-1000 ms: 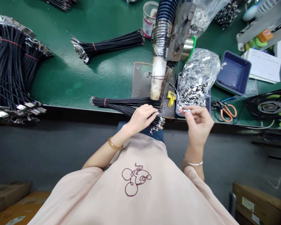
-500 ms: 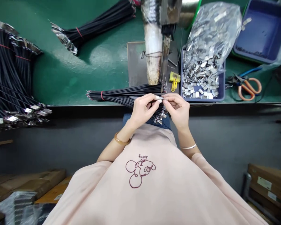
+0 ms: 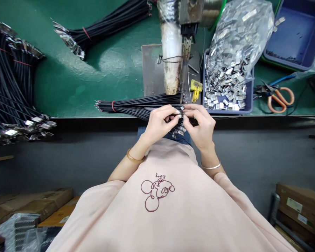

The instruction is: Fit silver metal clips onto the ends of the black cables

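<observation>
A bundle of black cables [image 3: 136,102] lies along the table's front edge, tied with a red band at its left end. Its right ends fan out, several with silvery metal connectors [image 3: 178,132]. My left hand [image 3: 160,121] is closed, thumb and forefinger pinching the end of one cable. Opposite it, my right hand [image 3: 201,123] has its fingertips closed at a small metal connector piece [image 3: 182,111] on that end. The fingertips partly hide the piece, so how it sits on the cable is unclear.
Right of my hands stands a blue tray [image 3: 249,101] with loose metal shells [image 3: 225,89] and a plastic bag. Beside it lie orange-handled pliers [image 3: 280,99]. A soldering-type fixture [image 3: 172,56] and yellow clip [image 3: 196,90] stand ahead. Tied cable bundles [image 3: 23,80] lie left.
My right hand has shifted slightly right, and its fingers have bent more. More of the metal piece shows between the fingertips. My left hand has stayed nearly in place.
</observation>
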Action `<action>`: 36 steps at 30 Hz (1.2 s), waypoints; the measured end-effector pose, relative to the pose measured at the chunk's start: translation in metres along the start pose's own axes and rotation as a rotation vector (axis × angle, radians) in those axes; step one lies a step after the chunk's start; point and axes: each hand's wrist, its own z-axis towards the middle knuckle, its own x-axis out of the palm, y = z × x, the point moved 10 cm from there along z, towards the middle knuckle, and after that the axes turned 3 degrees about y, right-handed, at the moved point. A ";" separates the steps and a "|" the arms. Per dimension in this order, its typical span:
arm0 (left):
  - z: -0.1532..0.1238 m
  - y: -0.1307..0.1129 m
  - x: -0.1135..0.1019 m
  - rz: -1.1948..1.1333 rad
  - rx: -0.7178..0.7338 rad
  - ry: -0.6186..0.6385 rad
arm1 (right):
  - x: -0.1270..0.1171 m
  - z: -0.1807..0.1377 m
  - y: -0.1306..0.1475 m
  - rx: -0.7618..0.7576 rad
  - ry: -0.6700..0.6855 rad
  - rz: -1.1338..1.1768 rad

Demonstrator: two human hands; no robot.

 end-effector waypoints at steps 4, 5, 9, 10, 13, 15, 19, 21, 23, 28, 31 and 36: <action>-0.002 0.005 -0.001 -0.074 -0.063 -0.001 | 0.009 -0.001 -0.011 0.088 -0.025 0.212; -0.002 0.006 -0.001 -0.099 -0.080 0.002 | 0.011 -0.002 -0.012 0.091 -0.046 0.222; -0.001 0.010 -0.001 -0.170 -0.131 -0.002 | 0.006 -0.004 -0.002 -0.015 -0.170 0.054; -0.001 0.011 -0.002 -0.185 -0.143 -0.009 | 0.005 -0.004 -0.001 -0.020 -0.180 0.031; -0.001 0.016 -0.001 -0.263 -0.189 -0.029 | -0.003 -0.006 -0.004 0.009 -0.207 0.042; 0.000 0.020 0.001 -0.326 -0.223 -0.032 | -0.013 -0.009 0.002 -0.037 -0.253 0.034; 0.001 0.024 0.003 -0.420 -0.272 -0.052 | -0.014 -0.016 0.019 -0.184 -0.219 -0.092; 0.002 0.024 0.002 -0.446 -0.281 -0.082 | -0.010 -0.016 0.015 -0.168 -0.203 -0.107; 0.003 0.025 0.000 -0.465 -0.287 -0.102 | -0.011 -0.015 0.004 -0.081 -0.232 -0.032; 0.004 0.022 0.002 -0.465 -0.283 -0.033 | -0.009 -0.009 -0.015 0.087 -0.248 0.236; 0.004 0.019 0.003 -0.376 -0.271 0.007 | -0.001 -0.006 -0.017 0.126 -0.154 0.301; 0.003 0.021 0.006 -0.348 -0.269 0.021 | -0.009 -0.009 -0.012 0.075 -0.197 0.244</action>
